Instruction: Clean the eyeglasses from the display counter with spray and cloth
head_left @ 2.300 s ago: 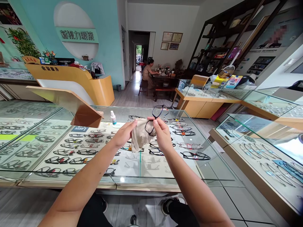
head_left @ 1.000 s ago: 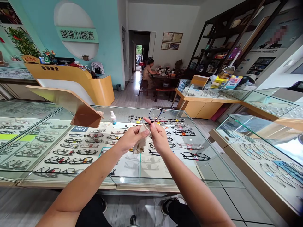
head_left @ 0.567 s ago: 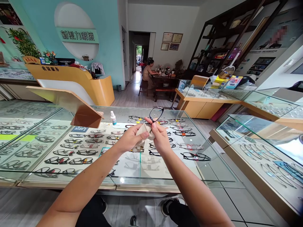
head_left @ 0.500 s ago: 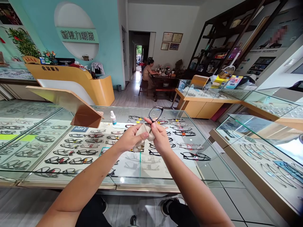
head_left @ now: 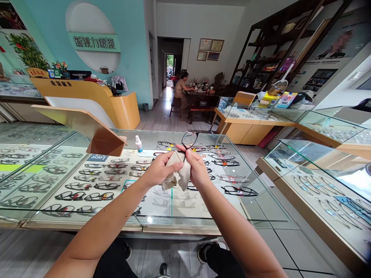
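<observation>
Glasses [head_left: 189,139], dark-rimmed, one pair: held above glass counter [head_left: 188,213], upper half showing, rest hidden | Right hand [head_left: 198,167]: pinching glasses near the middle | Left hand [head_left: 159,170]: pinching beige cloth [head_left: 185,180] around hidden half, apparently | Step, judged: wiping | Next move calls for: steady glasses, light even cloth pressure

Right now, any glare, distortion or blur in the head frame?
Head view: a bright glare spot near the front of the glass display case, and a washed-out patch on the showcase at right; head view, edges: wide-angle stretch, the dark shelving leaning; head view, centre: left hand, right hand, beige cloth and dark-rimmed eyeglasses look fairly sharp.
</observation>
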`<state>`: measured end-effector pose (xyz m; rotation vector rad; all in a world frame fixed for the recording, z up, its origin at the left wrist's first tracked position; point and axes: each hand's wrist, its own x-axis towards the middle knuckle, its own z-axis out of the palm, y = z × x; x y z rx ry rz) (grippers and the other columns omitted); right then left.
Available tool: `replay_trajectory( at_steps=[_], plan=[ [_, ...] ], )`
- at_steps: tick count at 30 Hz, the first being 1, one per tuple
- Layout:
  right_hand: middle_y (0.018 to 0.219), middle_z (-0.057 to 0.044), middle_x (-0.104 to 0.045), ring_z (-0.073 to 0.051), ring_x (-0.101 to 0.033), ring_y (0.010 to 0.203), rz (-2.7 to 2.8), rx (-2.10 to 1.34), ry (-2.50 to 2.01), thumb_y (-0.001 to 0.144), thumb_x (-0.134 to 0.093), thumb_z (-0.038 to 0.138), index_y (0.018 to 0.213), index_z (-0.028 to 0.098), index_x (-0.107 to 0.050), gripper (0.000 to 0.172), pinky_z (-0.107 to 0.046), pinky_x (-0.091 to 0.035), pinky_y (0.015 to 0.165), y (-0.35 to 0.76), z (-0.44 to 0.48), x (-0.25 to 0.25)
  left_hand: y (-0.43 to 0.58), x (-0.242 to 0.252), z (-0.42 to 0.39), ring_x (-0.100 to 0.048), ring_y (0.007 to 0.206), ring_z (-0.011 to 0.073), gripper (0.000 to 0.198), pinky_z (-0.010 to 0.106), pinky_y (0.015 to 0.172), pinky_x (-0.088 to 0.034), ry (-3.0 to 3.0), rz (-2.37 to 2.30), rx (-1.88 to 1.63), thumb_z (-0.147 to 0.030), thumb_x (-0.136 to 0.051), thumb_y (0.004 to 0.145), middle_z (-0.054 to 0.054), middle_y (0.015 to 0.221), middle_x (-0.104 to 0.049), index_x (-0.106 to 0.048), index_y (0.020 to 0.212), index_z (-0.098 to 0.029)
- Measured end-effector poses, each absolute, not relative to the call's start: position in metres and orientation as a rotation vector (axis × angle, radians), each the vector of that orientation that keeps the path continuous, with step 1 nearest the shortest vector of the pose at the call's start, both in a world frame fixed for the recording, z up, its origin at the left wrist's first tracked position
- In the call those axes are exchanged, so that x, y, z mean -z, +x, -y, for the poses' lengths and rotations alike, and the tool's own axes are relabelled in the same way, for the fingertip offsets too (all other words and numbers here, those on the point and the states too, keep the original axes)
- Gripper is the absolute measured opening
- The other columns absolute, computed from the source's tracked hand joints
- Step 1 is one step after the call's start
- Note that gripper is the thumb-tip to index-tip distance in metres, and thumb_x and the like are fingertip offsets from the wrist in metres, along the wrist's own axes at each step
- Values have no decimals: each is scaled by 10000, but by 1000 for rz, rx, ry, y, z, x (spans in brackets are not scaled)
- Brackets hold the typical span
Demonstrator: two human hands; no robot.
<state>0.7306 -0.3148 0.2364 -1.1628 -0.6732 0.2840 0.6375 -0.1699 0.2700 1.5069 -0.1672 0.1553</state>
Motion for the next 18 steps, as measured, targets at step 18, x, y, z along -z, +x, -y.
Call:
replay_trajectory(
  at_steps=[18],
  plan=[
    [1338,-65,-792,-311,-619,1366,767,-297,-1147,1007,-659,694,1237,307,-867,496,-512,-422,1253,727,310,-234,641,-259,172,-601,741,152,555,258,709,-484,1554,156,-342,-601,-866,870,17,864,-695,-684,1171,-172]
  ],
)
